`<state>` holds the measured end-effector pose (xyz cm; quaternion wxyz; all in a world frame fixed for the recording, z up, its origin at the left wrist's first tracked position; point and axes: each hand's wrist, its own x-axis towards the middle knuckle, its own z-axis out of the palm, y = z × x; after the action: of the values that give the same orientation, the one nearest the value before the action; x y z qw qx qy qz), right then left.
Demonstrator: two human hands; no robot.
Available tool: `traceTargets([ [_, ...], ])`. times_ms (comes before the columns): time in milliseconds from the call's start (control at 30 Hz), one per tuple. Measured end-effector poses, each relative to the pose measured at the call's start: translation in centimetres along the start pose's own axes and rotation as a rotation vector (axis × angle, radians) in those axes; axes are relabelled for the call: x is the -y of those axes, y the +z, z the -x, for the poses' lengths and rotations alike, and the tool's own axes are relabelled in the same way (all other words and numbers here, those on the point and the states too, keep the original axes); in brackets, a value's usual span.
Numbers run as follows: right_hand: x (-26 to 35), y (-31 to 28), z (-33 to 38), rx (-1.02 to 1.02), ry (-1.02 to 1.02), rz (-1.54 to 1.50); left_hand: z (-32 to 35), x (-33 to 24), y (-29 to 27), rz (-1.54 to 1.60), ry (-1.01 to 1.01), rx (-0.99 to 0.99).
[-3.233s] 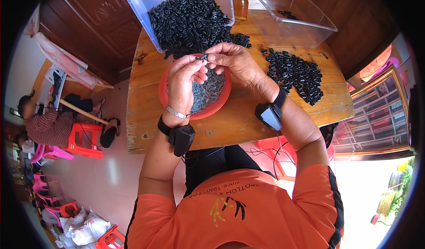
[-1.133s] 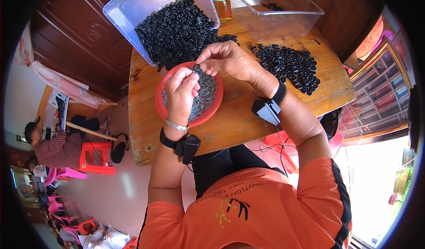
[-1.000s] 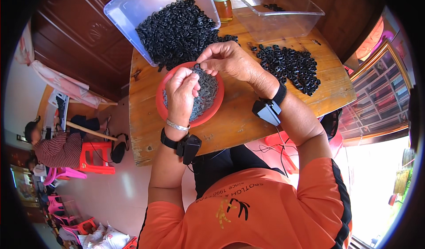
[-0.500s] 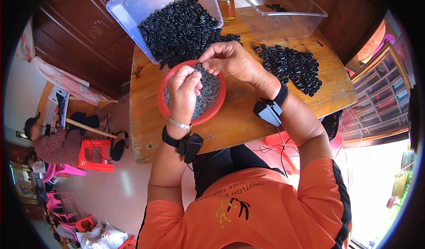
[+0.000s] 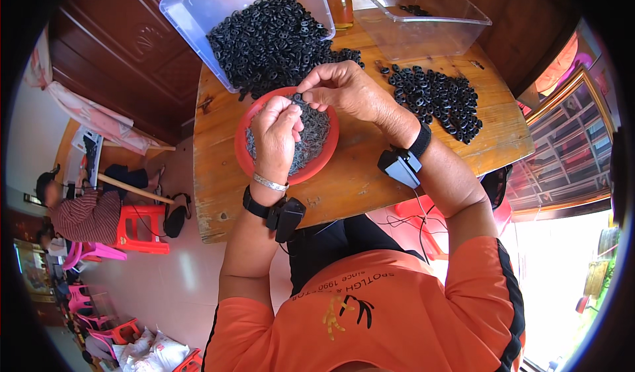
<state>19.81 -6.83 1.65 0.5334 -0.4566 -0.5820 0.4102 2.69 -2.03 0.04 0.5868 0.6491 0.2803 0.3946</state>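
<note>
My right hand (image 5: 347, 93) pinches a small black oval piece (image 5: 298, 98) between thumb and forefinger, above an orange-red bowl (image 5: 335, 137). Close beside it, my left hand (image 5: 275, 130) is closed, its thumb against the curled fingers; what it grips, if anything, is too small to make out. Thin grey pieces (image 5: 311, 137) fill the bowl under both hands. Beyond the bowl, a translucent tub (image 5: 192, 38) tips toward me, with many black two-holed pieces (image 5: 264, 44) spilling onto the table. A second heap of black pieces (image 5: 440, 104) lies to the right of my right hand.
At the back of the wooden table (image 5: 370, 173) stand a jar of amber liquid (image 5: 340, 11) with a green lid and a clear plastic box (image 5: 430, 38). Straps with small devices circle both my wrists. Another person (image 5: 89, 216) sits at far left near a red stool (image 5: 142, 230).
</note>
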Motion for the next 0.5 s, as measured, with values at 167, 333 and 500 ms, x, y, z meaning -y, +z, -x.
traceTargets([
  [167,-0.11,-0.07,-0.1,0.005,0.011,-0.086,0.06,-0.35,-0.11,0.027,0.019,-0.01],
  [333,-0.42,-0.03,-0.14,-0.01,0.012,-0.112,0.06,-0.42,0.0,0.013,0.03,-0.01],
  [500,-0.44,0.07,-0.19,-0.012,0.01,-0.103,0.09,-0.46,0.08,0.012,0.031,-0.02],
])
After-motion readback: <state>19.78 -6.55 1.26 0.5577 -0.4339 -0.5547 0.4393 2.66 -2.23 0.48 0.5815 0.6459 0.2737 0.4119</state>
